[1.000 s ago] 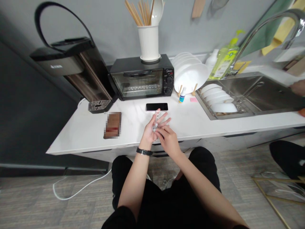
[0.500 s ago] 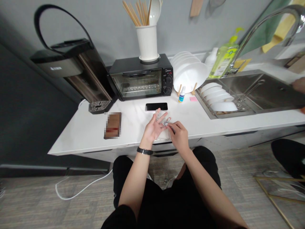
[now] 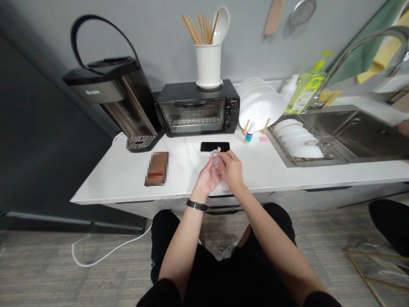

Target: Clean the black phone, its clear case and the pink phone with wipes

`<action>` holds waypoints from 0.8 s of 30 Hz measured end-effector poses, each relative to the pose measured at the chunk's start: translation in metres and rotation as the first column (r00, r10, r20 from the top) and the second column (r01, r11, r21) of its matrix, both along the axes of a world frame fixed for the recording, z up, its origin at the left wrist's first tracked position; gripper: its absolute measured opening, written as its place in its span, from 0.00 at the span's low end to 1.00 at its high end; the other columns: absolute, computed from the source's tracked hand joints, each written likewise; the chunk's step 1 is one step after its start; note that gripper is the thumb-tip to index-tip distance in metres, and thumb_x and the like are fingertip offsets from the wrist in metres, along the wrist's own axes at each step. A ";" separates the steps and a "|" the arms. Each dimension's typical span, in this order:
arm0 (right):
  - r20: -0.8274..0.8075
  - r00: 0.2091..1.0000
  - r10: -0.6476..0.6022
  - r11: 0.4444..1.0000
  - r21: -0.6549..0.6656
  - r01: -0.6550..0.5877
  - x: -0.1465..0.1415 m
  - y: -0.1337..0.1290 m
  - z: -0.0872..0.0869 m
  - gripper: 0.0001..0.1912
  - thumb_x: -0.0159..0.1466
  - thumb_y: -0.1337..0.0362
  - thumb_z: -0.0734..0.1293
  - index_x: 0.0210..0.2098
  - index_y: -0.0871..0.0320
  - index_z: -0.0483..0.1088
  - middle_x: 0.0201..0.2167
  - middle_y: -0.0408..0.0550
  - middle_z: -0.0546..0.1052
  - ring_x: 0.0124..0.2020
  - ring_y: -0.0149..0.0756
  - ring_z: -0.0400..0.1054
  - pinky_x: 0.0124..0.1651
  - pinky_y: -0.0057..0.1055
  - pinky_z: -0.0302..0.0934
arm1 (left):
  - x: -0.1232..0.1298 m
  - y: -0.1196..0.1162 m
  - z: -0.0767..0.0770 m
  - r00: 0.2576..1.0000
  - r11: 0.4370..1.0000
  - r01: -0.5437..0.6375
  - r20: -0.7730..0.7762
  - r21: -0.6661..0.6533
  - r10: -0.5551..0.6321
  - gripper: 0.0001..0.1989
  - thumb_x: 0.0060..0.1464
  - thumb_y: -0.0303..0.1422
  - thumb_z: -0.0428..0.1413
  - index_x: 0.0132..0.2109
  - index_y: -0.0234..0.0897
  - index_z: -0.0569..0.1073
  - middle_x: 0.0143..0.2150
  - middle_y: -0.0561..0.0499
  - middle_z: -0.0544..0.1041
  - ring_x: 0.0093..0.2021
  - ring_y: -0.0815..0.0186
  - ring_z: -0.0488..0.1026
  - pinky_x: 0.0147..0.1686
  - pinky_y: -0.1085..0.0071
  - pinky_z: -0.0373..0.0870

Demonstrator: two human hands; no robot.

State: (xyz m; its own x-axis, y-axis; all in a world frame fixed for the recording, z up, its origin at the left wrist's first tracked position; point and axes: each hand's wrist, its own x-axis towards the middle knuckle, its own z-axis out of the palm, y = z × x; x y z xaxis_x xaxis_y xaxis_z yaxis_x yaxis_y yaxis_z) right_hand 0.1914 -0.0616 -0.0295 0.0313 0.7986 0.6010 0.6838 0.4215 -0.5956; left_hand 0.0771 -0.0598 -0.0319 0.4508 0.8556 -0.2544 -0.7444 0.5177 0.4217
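Note:
Near the counter's front edge, my two hands meet around a small crumpled greyish-white piece [image 3: 216, 162], tissue or thin film; I cannot tell which. My left hand [image 3: 208, 175] is turned palm up, its thumb and partly hidden fingers curled about the piece. From the right, my right hand [image 3: 232, 169] pinches it against the left fingers. A whitish tip of the piece sticks up above the fingertips. Just beyond lies a black-screened phone [image 3: 209, 146], flat on the white counter [image 3: 188, 170] and partly covered by the piece and my right hand.
A blurred-out brown item [image 3: 157, 168] lies left, before a drink dispenser [image 3: 134, 102]. Behind stands a toaster oven [image 3: 198, 113] bearing a chopstick holder [image 3: 208, 64]. Plates [image 3: 262, 106], a small spray bottle [image 3: 249, 133] and a pink block [image 3: 264, 139] stand near the sink [image 3: 348, 123].
My left hand's spread fingers have curled in. My right hand has moved left and away from me, over the left fingers, with the crumpled piece. The view has shifted slightly.

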 end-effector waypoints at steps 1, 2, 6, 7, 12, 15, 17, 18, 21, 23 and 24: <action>0.010 1.000 0.026 1.000 -0.008 -0.026 -0.001 -0.005 -0.002 0.13 0.75 0.64 0.63 0.45 0.56 0.80 0.39 0.51 0.76 0.40 0.41 0.73 0.44 0.35 0.68 | 0.000 0.000 0.001 0.999 1.000 -0.023 0.022 0.001 0.023 0.23 0.78 0.38 0.39 0.68 0.41 0.71 0.40 0.50 0.83 0.32 0.70 0.80 0.37 0.76 0.76; 0.023 0.998 0.056 0.998 -0.015 -0.056 -0.001 -0.011 -0.005 0.13 0.75 0.64 0.63 0.45 0.55 0.81 0.39 0.50 0.76 0.40 0.42 0.74 0.45 0.36 0.69 | 0.001 -0.001 0.002 0.999 0.999 -0.038 0.036 0.009 0.037 0.23 0.78 0.37 0.38 0.69 0.43 0.70 0.43 0.49 0.84 0.35 0.70 0.81 0.40 0.76 0.77; 0.064 0.980 0.187 0.982 -0.016 -0.186 0.000 -0.049 -0.018 0.14 0.76 0.64 0.62 0.46 0.54 0.80 0.39 0.51 0.77 0.41 0.42 0.75 0.46 0.38 0.71 | -0.001 -0.004 0.004 1.000 0.997 0.005 -0.015 0.082 -0.004 0.24 0.77 0.41 0.41 0.74 0.52 0.63 0.60 0.45 0.81 0.51 0.59 0.83 0.47 0.66 0.81; 0.067 0.978 0.199 0.980 -0.012 -0.199 0.000 -0.060 -0.021 0.14 0.76 0.63 0.62 0.46 0.54 0.80 0.38 0.51 0.77 0.40 0.42 0.75 0.46 0.38 0.71 | -0.002 -0.005 0.004 0.999 0.994 0.021 -0.033 0.106 -0.018 0.24 0.76 0.42 0.42 0.75 0.54 0.62 0.63 0.44 0.79 0.54 0.56 0.83 0.48 0.63 0.82; 0.085 0.977 0.193 0.981 0.009 -0.194 0.008 -0.100 -0.030 0.13 0.77 0.63 0.62 0.46 0.56 0.80 0.35 0.50 0.76 0.36 0.40 0.73 0.41 0.36 0.70 | -0.005 -0.006 -0.001 0.996 0.979 0.063 -0.077 0.192 -0.049 0.25 0.75 0.45 0.45 0.75 0.57 0.61 0.71 0.44 0.72 0.59 0.53 0.80 0.49 0.60 0.82; 0.094 0.987 0.132 0.991 0.022 -0.135 0.016 -0.103 -0.032 0.13 0.77 0.63 0.62 0.45 0.56 0.80 0.34 0.49 0.76 0.36 0.40 0.72 0.40 0.35 0.69 | -0.003 -0.005 -0.002 0.995 0.977 0.059 -0.096 0.207 -0.040 0.26 0.74 0.46 0.47 0.75 0.58 0.62 0.73 0.44 0.70 0.61 0.53 0.79 0.50 0.61 0.82; 0.084 0.993 0.083 0.996 0.025 -0.085 0.023 -0.097 -0.032 0.13 0.76 0.63 0.63 0.46 0.56 0.80 0.35 0.50 0.76 0.36 0.40 0.72 0.41 0.36 0.68 | -0.002 -0.006 -0.002 0.994 0.977 0.055 -0.104 0.207 -0.034 0.26 0.74 0.47 0.48 0.74 0.59 0.62 0.73 0.45 0.69 0.63 0.52 0.77 0.49 0.61 0.82; 0.075 0.996 0.057 0.998 0.023 -0.059 0.027 -0.092 -0.032 0.13 0.76 0.63 0.63 0.46 0.56 0.80 0.35 0.50 0.76 0.36 0.40 0.72 0.41 0.36 0.68 | -0.001 -0.006 -0.002 0.994 0.978 0.051 -0.107 0.203 -0.030 0.26 0.73 0.47 0.49 0.74 0.59 0.62 0.73 0.45 0.69 0.63 0.52 0.77 0.49 0.61 0.81; 0.055 0.998 -0.012 1.000 0.006 0.012 0.038 -0.071 -0.030 0.13 0.76 0.63 0.63 0.47 0.55 0.80 0.35 0.50 0.75 0.36 0.41 0.72 0.41 0.36 0.67 | 0.000 -0.005 -0.002 0.993 0.981 0.045 -0.118 0.188 -0.023 0.26 0.73 0.47 0.49 0.74 0.59 0.62 0.72 0.44 0.70 0.61 0.52 0.78 0.50 0.61 0.80; 0.052 0.997 -0.051 0.999 -0.006 0.051 0.043 -0.055 -0.027 0.13 0.75 0.62 0.63 0.46 0.56 0.80 0.36 0.50 0.75 0.36 0.41 0.72 0.41 0.36 0.66 | 0.000 -0.004 -0.002 0.992 0.983 0.041 -0.125 0.178 -0.019 0.26 0.73 0.47 0.49 0.75 0.59 0.62 0.72 0.43 0.71 0.58 0.54 0.80 0.51 0.59 0.79; 0.050 0.997 -0.066 0.998 -0.009 0.066 0.045 -0.047 -0.026 0.13 0.75 0.63 0.63 0.46 0.56 0.80 0.36 0.50 0.75 0.37 0.41 0.72 0.41 0.36 0.66 | 0.000 -0.004 -0.003 0.992 0.984 0.037 -0.126 0.172 -0.016 0.27 0.73 0.47 0.49 0.75 0.58 0.62 0.71 0.43 0.72 0.56 0.54 0.80 0.52 0.58 0.78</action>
